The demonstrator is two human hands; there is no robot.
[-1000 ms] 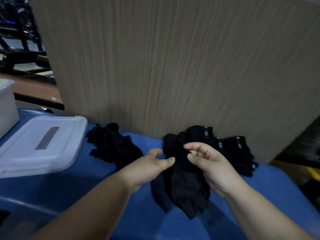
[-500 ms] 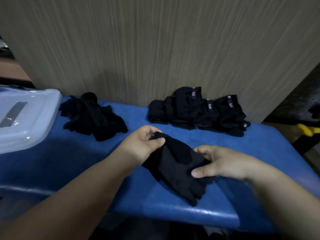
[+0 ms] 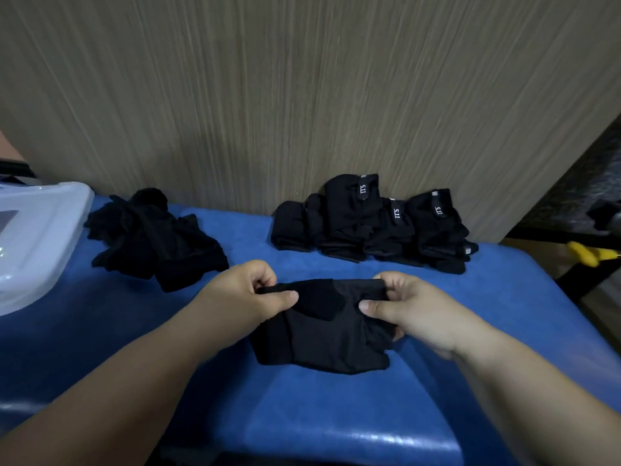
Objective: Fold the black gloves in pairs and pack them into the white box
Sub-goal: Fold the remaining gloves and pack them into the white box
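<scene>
A black glove pair (image 3: 322,327) lies across the middle of the blue padded table (image 3: 302,415). My left hand (image 3: 245,290) pinches its upper left edge between thumb and curled fingers. My right hand (image 3: 406,307) grips its upper right edge, thumb on top and fingers beneath. A loose heap of black gloves (image 3: 151,237) sits at the back left. Several folded glove pairs (image 3: 376,227) with small labels stand in a row against the wall at the back right. The white box (image 3: 37,237) shows only partly at the left edge.
A wood-grain wall panel (image 3: 302,95) rises right behind the table. The table's right edge drops off toward a dark floor area with a yellow object (image 3: 588,253). The front edge of the table is near my forearms.
The glove pair has come down from the air onto the table and turned crosswise. Both hands have shifted to its upper edge. The view has tilted down and to the right.
</scene>
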